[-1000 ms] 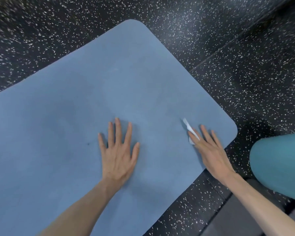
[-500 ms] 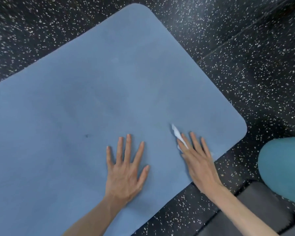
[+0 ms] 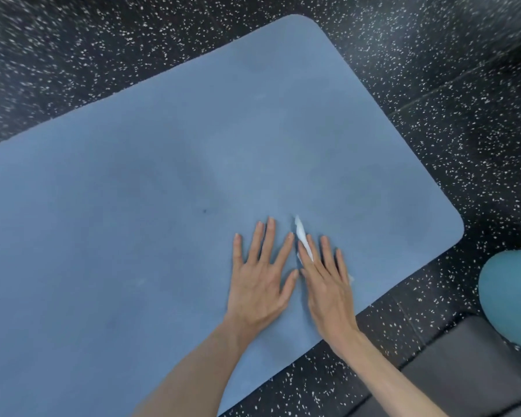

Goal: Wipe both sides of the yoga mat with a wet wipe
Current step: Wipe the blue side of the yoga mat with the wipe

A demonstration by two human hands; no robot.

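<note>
Blue yoga mat (image 3: 193, 176) flat; white wet wipe (image 3: 302, 238) upon it.

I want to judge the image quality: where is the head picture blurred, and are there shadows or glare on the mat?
Head view: the speckled floor smears into streaks at the upper left; the right hand on the wet wipe looks slightly soft; faint darker patches mark the yoga mat, no glare; its edges bow, wide-angle.

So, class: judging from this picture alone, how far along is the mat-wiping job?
Done: cannot tell; no clear wet trail shows on the blue yoga mat. In hand: the right hand presses the wet wipe flat on the upward face, and the left hand steadies the mat. Left: the underside, since the mat lies unflipped.
</note>
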